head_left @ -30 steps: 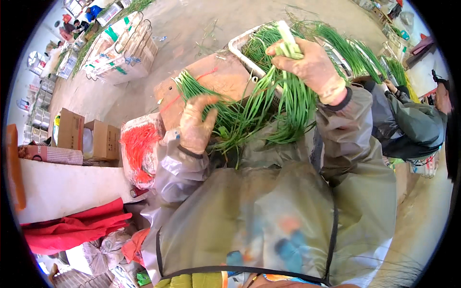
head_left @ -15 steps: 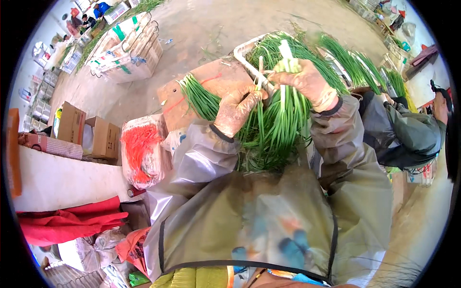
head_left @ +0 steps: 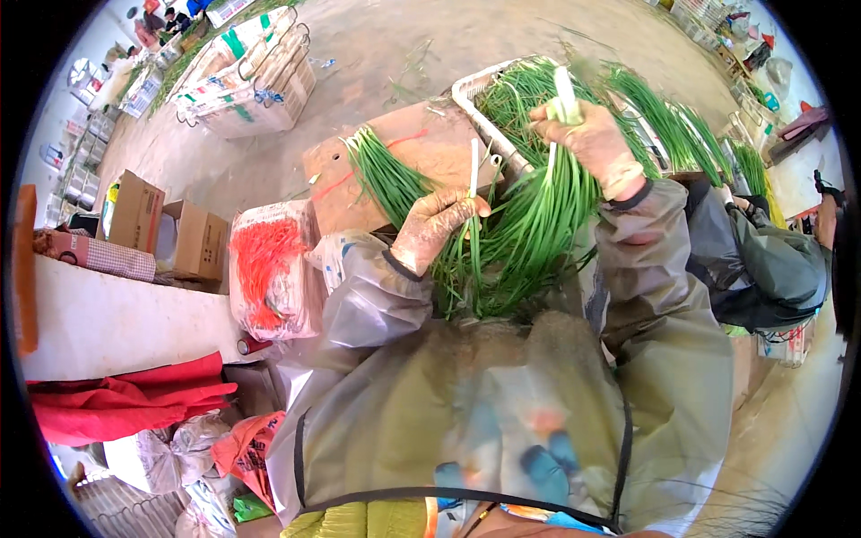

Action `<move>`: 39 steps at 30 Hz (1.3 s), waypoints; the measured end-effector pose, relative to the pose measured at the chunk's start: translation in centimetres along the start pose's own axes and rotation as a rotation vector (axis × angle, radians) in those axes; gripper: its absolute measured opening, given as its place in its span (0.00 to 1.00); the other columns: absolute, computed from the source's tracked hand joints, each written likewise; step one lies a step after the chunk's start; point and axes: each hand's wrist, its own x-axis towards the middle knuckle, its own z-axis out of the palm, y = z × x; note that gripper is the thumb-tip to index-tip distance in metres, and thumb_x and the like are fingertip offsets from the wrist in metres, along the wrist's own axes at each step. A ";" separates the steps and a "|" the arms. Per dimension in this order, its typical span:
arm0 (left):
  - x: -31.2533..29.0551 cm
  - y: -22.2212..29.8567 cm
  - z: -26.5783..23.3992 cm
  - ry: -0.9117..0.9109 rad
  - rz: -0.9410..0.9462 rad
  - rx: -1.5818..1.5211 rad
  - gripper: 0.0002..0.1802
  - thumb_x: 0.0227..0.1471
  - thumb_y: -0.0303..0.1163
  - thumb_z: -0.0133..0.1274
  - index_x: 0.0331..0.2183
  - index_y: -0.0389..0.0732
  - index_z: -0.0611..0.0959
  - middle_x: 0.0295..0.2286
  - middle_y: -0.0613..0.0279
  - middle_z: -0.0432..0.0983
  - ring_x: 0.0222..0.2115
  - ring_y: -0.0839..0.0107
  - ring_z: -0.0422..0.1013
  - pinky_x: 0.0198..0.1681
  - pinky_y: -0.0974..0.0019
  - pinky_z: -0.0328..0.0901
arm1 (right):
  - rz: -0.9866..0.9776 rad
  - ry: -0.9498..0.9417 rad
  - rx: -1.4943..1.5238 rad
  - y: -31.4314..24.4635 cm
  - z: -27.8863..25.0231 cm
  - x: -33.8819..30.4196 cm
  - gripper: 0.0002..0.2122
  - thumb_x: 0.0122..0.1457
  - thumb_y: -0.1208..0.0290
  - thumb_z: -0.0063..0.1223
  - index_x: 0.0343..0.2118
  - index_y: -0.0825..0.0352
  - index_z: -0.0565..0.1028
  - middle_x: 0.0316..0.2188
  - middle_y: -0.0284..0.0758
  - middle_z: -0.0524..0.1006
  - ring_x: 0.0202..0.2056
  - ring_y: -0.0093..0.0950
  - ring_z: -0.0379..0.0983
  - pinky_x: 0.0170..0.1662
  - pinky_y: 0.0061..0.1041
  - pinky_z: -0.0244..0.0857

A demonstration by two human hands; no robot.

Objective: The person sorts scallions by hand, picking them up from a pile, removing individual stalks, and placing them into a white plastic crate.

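My left hand (head_left: 439,226), in a soiled thin glove, pinches a green onion stalk (head_left: 474,161) whose white end points up. My right hand (head_left: 595,151), gloved as well, grips a bunch of green onions (head_left: 547,202) by its white stems, the long green leaves hanging toward my lap. Left of them, a separate pile of green onions (head_left: 386,175) lies on a brown board (head_left: 359,215) across a red tie. Beyond my hands, a white plastic crate (head_left: 466,88) holds more green onions.
A packet topped with red ties (head_left: 266,255) lies to the left, near opened cardboard boxes (head_left: 199,240). White baskets (head_left: 256,103) stand stacked on the floor at far left. Rows of green onions (head_left: 668,125) lie at right, beside a co-worker's sleeve (head_left: 771,247).
Both hands have moved apart: the right one a little right with its bunch, the left slightly left and down with a single stalk. The whole view has shifted slightly.
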 end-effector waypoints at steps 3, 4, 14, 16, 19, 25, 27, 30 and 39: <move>0.2 1.1 0.2 0.033 -0.014 -0.032 0.13 0.52 0.36 0.48 0.33 0.35 0.77 0.30 0.64 0.74 0.28 0.78 0.66 0.33 0.75 0.62 | 0.042 -0.025 -0.180 -0.1 1.2 -0.7 0.18 0.46 0.63 0.58 0.39 0.67 0.73 0.28 0.35 0.76 0.29 0.23 0.71 0.35 0.21 0.64; 0.4 0.9 0.2 0.032 -0.008 -0.008 0.13 0.52 0.36 0.49 0.35 0.36 0.78 0.28 0.69 0.73 0.28 0.81 0.65 0.31 0.77 0.61 | -0.010 -0.106 -0.126 -0.8 1.9 -1.2 0.21 0.45 0.62 0.59 0.42 0.66 0.72 0.28 0.35 0.75 0.30 0.23 0.70 0.35 0.21 0.64; 0.4 -7.1 -2.5 0.020 -0.428 0.711 0.15 0.54 0.40 0.46 0.42 0.45 0.76 0.22 0.69 0.71 0.20 0.79 0.67 0.17 0.75 0.61 | -0.453 -0.123 0.176 -8.3 -5.9 2.6 0.14 0.52 0.66 0.53 0.37 0.70 0.72 0.29 0.29 0.73 0.29 0.17 0.68 0.34 0.16 0.63; -0.2 -13.6 -6.1 -0.059 -0.379 0.679 0.14 0.55 0.39 0.44 0.40 0.44 0.76 0.19 0.69 0.68 0.15 0.80 0.62 0.15 0.75 0.55 | -0.274 0.035 -0.023 -11.8 -5.6 0.8 0.08 0.52 0.69 0.52 0.29 0.69 0.72 0.21 0.31 0.72 0.23 0.20 0.69 0.26 0.18 0.64; -1.7 -9.2 -4.3 0.147 -0.336 0.217 0.13 0.55 0.39 0.44 0.39 0.43 0.75 0.15 0.73 0.64 0.11 0.84 0.55 0.14 0.79 0.50 | -0.289 -0.043 -0.157 -7.1 -7.3 4.9 0.15 0.52 0.66 0.53 0.40 0.70 0.70 0.32 0.32 0.74 0.30 0.19 0.69 0.34 0.18 0.65; -1.7 -1.9 -1.4 0.181 0.005 0.015 0.19 0.57 0.42 0.41 0.40 0.37 0.73 0.14 0.71 0.65 0.11 0.85 0.55 0.12 0.82 0.48 | -0.113 -0.087 -0.230 -2.5 -4.9 3.4 0.15 0.47 0.64 0.59 0.38 0.63 0.76 0.26 0.29 0.75 0.28 0.19 0.71 0.33 0.19 0.65; -2.2 -1.2 -1.4 0.137 0.011 0.030 0.19 0.57 0.42 0.40 0.40 0.36 0.73 0.14 0.71 0.65 0.11 0.85 0.55 0.13 0.82 0.48 | 0.039 -0.166 -0.071 -2.6 -2.4 1.8 0.15 0.47 0.66 0.59 0.38 0.64 0.75 0.26 0.30 0.75 0.28 0.20 0.71 0.34 0.18 0.65; -2.5 -0.3 0.0 0.066 -0.069 0.028 0.19 0.58 0.41 0.38 0.40 0.36 0.73 0.14 0.71 0.65 0.11 0.84 0.55 0.14 0.82 0.48 | 0.016 -0.243 0.175 -1.9 -0.5 1.1 0.17 0.49 0.69 0.56 0.43 0.68 0.72 0.25 0.30 0.74 0.26 0.19 0.69 0.30 0.15 0.64; -3.5 -1.8 1.2 -0.090 -0.272 0.067 0.19 0.56 0.44 0.42 0.41 0.40 0.74 0.14 0.76 0.65 0.13 0.87 0.55 0.16 0.82 0.48 | -0.071 -0.316 0.325 -3.8 1.3 1.1 0.17 0.48 0.69 0.56 0.40 0.73 0.72 0.26 0.32 0.74 0.27 0.19 0.70 0.32 0.16 0.64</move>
